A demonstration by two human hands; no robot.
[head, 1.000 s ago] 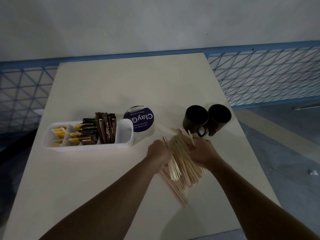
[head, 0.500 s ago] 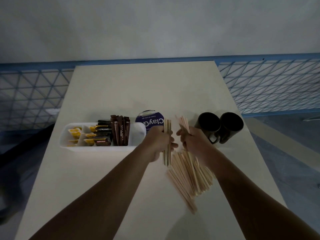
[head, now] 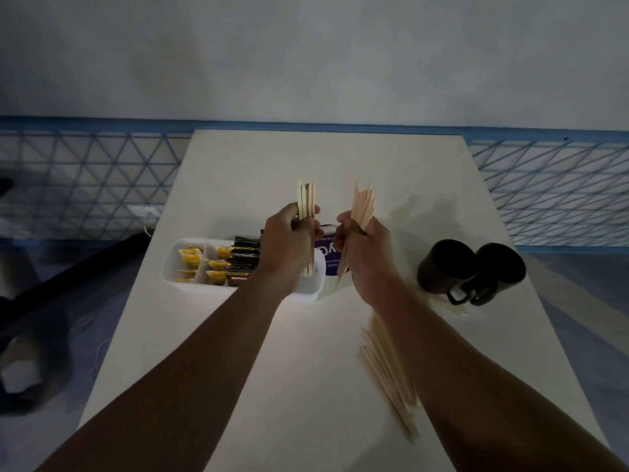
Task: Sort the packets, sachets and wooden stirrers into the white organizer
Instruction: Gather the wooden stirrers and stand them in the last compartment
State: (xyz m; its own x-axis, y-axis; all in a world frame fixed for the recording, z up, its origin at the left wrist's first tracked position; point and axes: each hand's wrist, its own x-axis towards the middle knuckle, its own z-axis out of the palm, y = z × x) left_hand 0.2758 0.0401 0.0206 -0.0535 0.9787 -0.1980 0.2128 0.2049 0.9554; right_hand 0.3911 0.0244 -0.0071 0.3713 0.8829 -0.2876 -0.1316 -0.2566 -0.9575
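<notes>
My left hand (head: 289, 247) grips a small upright bundle of wooden stirrers (head: 306, 202) above the right end of the white organizer (head: 170, 267). My right hand (head: 367, 250) holds a second bundle of stirrers (head: 362, 206), fanned and upright, just right of the left hand. The organizer holds yellow sachets (head: 190, 260) at its left and dark packets (head: 243, 264) in the middle; its right part is hidden behind my left hand. A loose pile of stirrers (head: 388, 373) lies on the table under my right forearm.
A white tub with a purple label (head: 328, 264) stands right behind the organizer. Two dark mugs (head: 469, 270) sit at the table's right side, with a few stirrers beside them. Blue mesh railing runs behind the white table (head: 306, 335).
Both hands have lifted from the stirrer pile, each raising a bundle of stirrers up and toward the organizer. The bundles now stand upright and apart; the camera view shifted too.
</notes>
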